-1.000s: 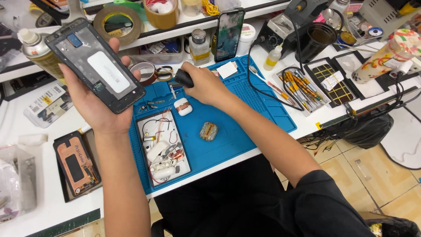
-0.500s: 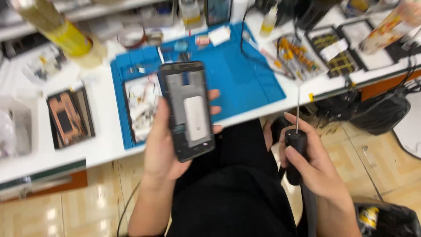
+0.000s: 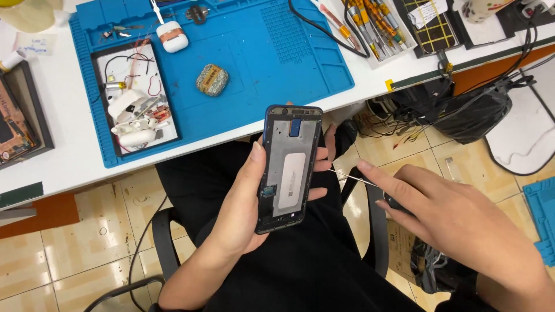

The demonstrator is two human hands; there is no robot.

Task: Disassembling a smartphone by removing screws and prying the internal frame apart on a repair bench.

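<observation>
Blue work mat (image 3: pixel 277 69) is the landmark: below its near edge, over the lap, the left hand (image 3: pixel 248 202) grips an opened phone frame (image 3: pixel 289 167), fingers wrapped around both long edges. Right of the frame, the right hand (image 3: pixel 462 225) is closed on a thin screwdriver (image 3: pixel 352 177), its tip now almost at the frame's side. Half a second ago that tool stood upright, well away from the frame; work on the frame appears imminent

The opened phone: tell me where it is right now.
In the head view, the opened phone sits in the left hand over the person's lap, below the blue mat, with the right hand's thin tool pointing toward it.
</observation>
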